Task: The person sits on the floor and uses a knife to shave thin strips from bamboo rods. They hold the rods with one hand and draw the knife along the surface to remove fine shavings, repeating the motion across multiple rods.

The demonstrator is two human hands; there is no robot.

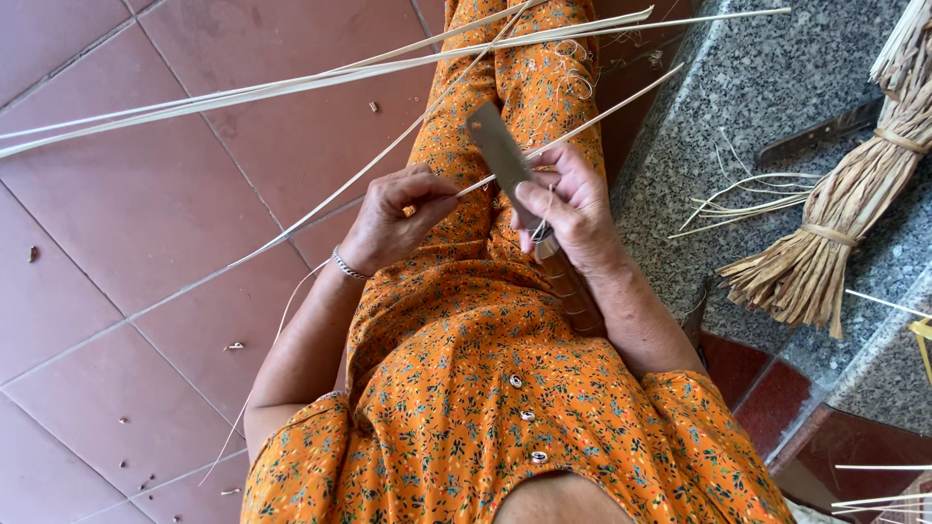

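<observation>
I sit in an orange flowered dress [466,388]. My right hand [573,209] grips a knife by its wrapped wooden handle, and the flat grey blade [497,150] points up and away from me. My left hand [393,223], with a thin bracelet at the wrist, pinches a pale thin bamboo strip [582,126] that runs across the blade toward the upper right. Several more long pale strips [291,85] lie over my lap and reach to the left.
A bound bundle of tan fibre strips [835,223] lies on a grey speckled stone ledge [738,87] at the right, next to a dark knife [815,134] and loose slivers. Red floor tiles [126,213] with small shavings spread to the left.
</observation>
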